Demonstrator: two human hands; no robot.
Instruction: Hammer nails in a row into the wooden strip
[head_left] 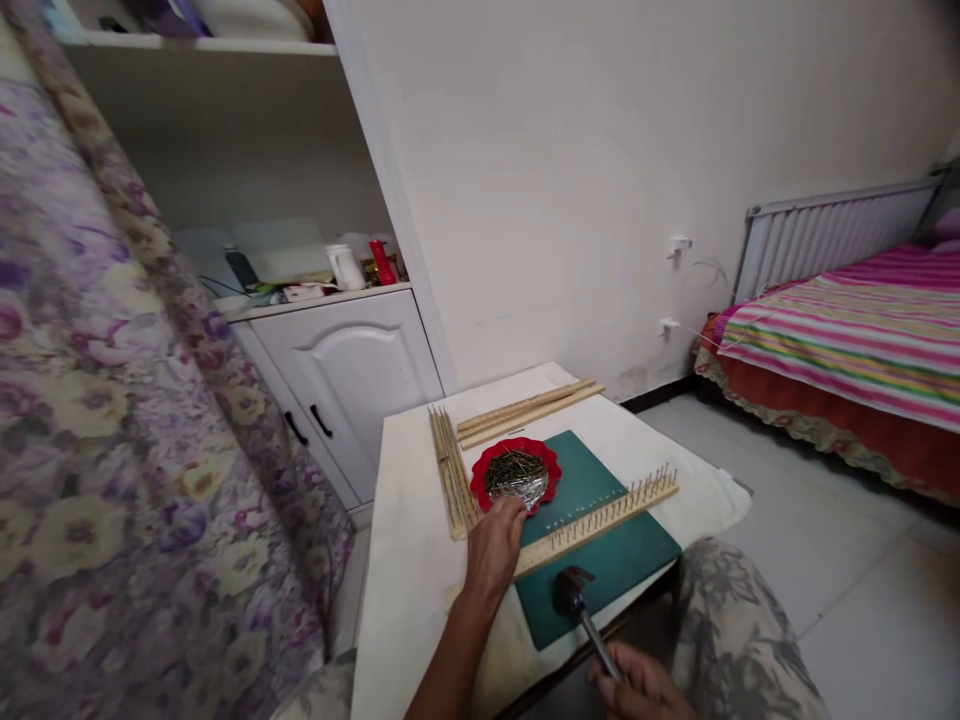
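My left hand is at the near rim of a red scalloped dish heaped with nails. Its fingers are drawn together, and whatever they may hold is hidden. Low in the view, my right hand grips the handle of a claw hammer, whose head is over the near part of a green mat. A wooden strip lies across the mat, with rows of nails standing upright along its right part. My left forearm and hand cover some of its left part.
Nail-studded wooden strips lie left of the dish. More wooden strips are at the back of the white-covered table. A floral curtain hangs at left, beside a white cabinet. A bed stands at right.
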